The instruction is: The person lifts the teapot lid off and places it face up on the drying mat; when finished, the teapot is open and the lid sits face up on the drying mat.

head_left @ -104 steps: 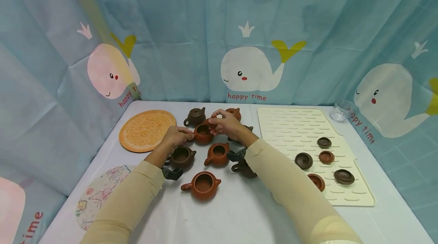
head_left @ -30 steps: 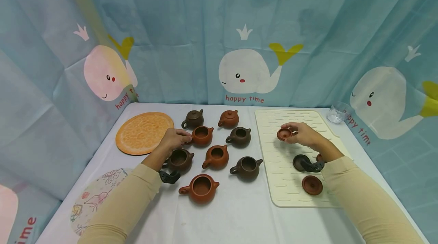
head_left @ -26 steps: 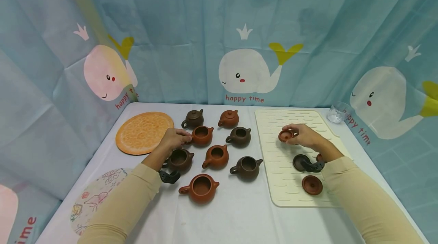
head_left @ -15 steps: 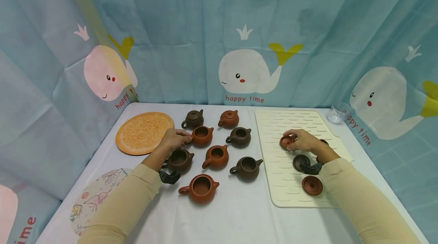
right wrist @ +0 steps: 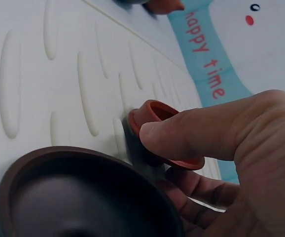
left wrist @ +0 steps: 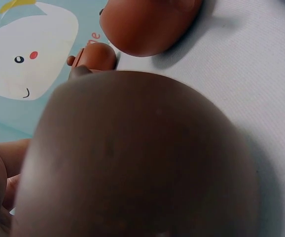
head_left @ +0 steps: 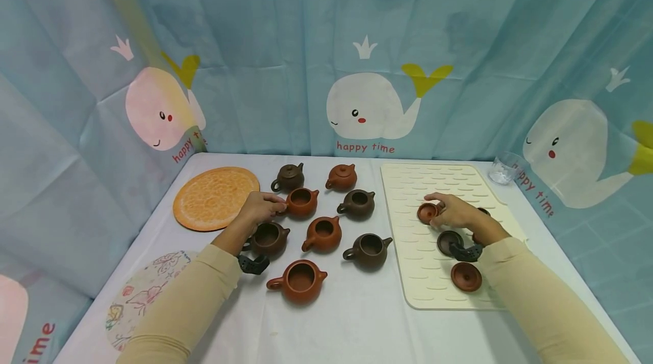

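My left hand (head_left: 261,208) pinches the handle of a lidless reddish-brown teapot (head_left: 301,203) standing on the table. In the left wrist view a dark brown teapot (left wrist: 137,158) fills the foreground and hides most of what the fingers (left wrist: 17,153) hold. On the cream mat (head_left: 403,273), a small reddish teapot lid (head_left: 427,214) lies with its hollow side up. Over it is my right hand (head_left: 454,212), index finger stretched past the far edge. The right wrist view shows the thumb (right wrist: 182,136) overlapping that lid (right wrist: 142,116); a dark lid (right wrist: 83,192) lies in front.
Several open teapots stand mid-table, including a front reddish one (head_left: 301,282) and a dark one (head_left: 369,252). Two lidded teapots, one dark (head_left: 289,177) and one reddish (head_left: 342,177), stand behind. Other lids (head_left: 466,277) lie on the mat. A clear cup (head_left: 504,168) stands back right.
My right hand has moved from the teapot to the mat with the lid, which now lies still as the index finger straightens off it. My left hand stays at the handle.
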The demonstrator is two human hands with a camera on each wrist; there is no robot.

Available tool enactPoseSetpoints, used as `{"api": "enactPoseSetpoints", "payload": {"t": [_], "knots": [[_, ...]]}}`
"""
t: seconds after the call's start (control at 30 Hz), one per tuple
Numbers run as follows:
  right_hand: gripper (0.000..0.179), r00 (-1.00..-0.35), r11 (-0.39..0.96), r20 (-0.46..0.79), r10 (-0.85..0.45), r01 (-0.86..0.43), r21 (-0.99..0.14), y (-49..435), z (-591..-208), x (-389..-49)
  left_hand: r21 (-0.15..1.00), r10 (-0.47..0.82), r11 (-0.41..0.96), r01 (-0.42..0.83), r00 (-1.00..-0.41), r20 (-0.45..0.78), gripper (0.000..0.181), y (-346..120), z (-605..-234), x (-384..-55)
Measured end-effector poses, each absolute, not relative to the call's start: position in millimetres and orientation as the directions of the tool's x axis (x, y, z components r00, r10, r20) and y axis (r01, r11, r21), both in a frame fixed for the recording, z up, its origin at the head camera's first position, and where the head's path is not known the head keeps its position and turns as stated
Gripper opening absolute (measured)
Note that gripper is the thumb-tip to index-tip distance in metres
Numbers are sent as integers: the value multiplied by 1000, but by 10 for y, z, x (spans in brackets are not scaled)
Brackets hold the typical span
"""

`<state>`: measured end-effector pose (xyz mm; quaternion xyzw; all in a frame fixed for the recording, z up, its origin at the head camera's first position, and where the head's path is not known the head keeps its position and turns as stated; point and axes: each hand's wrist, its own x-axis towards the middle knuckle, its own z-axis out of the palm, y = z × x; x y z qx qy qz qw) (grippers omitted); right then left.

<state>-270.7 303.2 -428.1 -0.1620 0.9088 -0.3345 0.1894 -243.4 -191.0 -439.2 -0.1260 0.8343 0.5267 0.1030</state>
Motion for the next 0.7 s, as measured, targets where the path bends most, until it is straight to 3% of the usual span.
{"api": "enactPoseSetpoints", "payload": {"t": [0.37,0.7], "knots": [[67,-911,699,-170,-376,-158,-697,3071,-4109,-2680,862,-108,416,-290,-957,-270,18,-1889,-4332,-2452],[60,-923,648,-107,-369,-173,-742,2947,-3753,-2726,841,-123,529,-112,-991,-55,27,-1787,-4011,-2511]]}}
